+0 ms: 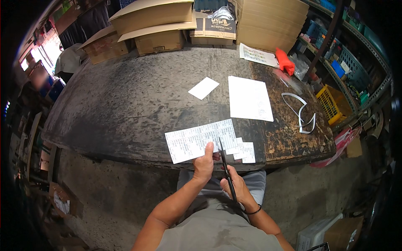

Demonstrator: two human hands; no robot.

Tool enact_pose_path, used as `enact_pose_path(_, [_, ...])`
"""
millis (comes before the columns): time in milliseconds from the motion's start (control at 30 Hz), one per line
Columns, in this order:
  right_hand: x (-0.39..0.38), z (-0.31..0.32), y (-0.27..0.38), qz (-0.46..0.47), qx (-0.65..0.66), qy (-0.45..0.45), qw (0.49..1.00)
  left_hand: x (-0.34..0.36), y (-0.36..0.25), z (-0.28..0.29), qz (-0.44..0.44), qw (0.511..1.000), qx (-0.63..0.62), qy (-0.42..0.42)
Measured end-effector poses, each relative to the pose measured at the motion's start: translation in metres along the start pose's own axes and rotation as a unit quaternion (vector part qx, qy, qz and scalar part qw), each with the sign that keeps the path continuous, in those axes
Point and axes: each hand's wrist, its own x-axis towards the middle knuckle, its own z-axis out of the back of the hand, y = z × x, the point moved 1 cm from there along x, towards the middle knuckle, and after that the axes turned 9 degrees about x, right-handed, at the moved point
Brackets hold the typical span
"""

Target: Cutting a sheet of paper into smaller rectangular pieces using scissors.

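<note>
Sheet of white, closely printed paper is held at the near edge of the dark, scuffed wooden worktop; whether it is lifted or rested there cannot be confirmed. It is pinched by the left hand, with the thumb laid on top and fingers beneath, a grip judged suited to steadying the paper close to the blades. A pair of slim black scissors is grasped by the right hand, with the handles kept low and the points directed away from the body, over the sheet; the opening of the blades cannot be determined. Neither of the hands is released.

Small white printed paper slips are set in a stepped, overlapping row just beside the sheet's right end, presumably kept within easy reach. Whether they are partly covered by the sheet cannot be told. A white paper stack and a small white blank rectangular card are placed farther back, seemingly to leave the cutting area unobstructed. Curled white strips are noted at the right, well apart from the blades.
</note>
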Motion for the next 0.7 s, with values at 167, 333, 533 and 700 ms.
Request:
enact_pose_path(167, [0.0003,-0.0023,-0.0039,0.001,-0.006,-0.004,1.000,0.0026,0.0061,0.0014,-0.001,1.000,-0.007,-0.003])
enact_pose_path(333, [0.0009,-0.0051,-0.0061,0.049,0.011,-0.035,0.998,0.0028,0.0070,0.0011,-0.004,1.000,-0.008,-0.003])
enact_pose_path(533, [-0.0011,-0.0010,-0.0025,0.017,-0.015,-0.008,1.000,0.0013,0.0050,0.0007,-0.002,1.000,-0.005,-0.001])
enact_pose_path(700, [-0.0021,-0.0021,-0.0050,0.021,-0.017,-0.014,1.000,0.0012,0.0038,-0.0006,-0.013,1.000,-0.024,-0.010])
